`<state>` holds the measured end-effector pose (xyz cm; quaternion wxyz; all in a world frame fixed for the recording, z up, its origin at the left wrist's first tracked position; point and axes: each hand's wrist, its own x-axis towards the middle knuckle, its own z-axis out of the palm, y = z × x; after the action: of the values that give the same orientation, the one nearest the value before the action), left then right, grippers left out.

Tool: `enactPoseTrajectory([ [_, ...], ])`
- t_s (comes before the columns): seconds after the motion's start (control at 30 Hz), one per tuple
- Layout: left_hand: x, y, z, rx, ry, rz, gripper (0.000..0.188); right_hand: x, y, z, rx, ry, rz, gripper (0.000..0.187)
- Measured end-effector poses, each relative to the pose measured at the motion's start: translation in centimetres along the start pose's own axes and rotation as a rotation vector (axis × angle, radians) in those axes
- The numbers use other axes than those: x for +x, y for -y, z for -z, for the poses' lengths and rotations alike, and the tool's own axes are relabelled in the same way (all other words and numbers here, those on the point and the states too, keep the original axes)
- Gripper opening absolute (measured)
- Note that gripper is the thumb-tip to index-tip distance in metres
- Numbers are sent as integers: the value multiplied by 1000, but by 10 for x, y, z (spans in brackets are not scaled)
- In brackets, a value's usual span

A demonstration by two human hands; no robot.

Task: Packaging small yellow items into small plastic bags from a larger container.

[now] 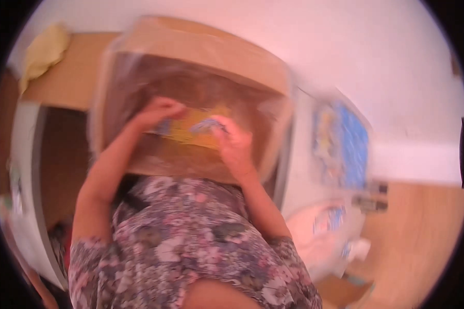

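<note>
Left hand [159, 110]: reaches into the cardboard box [191, 98]; the fingers curl down onto the left end of the yellow packet [193, 129]. Motion blur hides whether the grip is fully closed on it; it cannot be told.
Right hand [234, 144]: inside the box on the opposite side of the packet; the fingers bend over its right end, thumb side toward the person. Contact appears likely; a firm closure cannot be confirmed.
Yellow packet: lies flat on the box floor, between the two grips, spanning from one to the other. It is yellow with blue and pale markings; its kind cannot be made out.
Cardboard box: open at the top, brown, with a clear film or liner along its rim. It surrounds both grips; its near wall sits just below the wrists, against the person's body.
Step in hand: judged as seating both hands on the packet's two ends inside the box.
Next move calls for: an even hold from both sides, and wrist clearance over the near wall and the loose film.
Beside the right grip: a white desk [304, 154] carries a blue-and-yellow flat pack [343, 144]; below it lies a white bag [319, 226].
Beyond the left grip: a yellow cloth [45, 49] on a wooden surface.
Hidden or unclear: the whole frame is blurred; fingertips, packet edges and the box floor are indistinct. The patterned garment [191, 247] covers the box's lower front.
</note>
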<state>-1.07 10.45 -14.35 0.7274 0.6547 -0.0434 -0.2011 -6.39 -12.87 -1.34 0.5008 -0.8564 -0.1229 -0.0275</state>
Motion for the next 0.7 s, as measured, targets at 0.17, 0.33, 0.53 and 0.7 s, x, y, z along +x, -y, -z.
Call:
enactPoseTrajectory([
  [0.17,4,70,72,1126,-311,-234,37,-74,6,130,8,-146,123,23],
  [0.33,10,51,45,1583,-432,-190,74,-184,-50,269,-106,-827,-159,27],
  [0.53,3,110,78,1450,-248,-11,73,-262,-120,313,-875,-746,-481,32],
  [0.7,15,53,25,1438,-276,86,16,-250,-100,312,-1258,-776,-110,37],
])
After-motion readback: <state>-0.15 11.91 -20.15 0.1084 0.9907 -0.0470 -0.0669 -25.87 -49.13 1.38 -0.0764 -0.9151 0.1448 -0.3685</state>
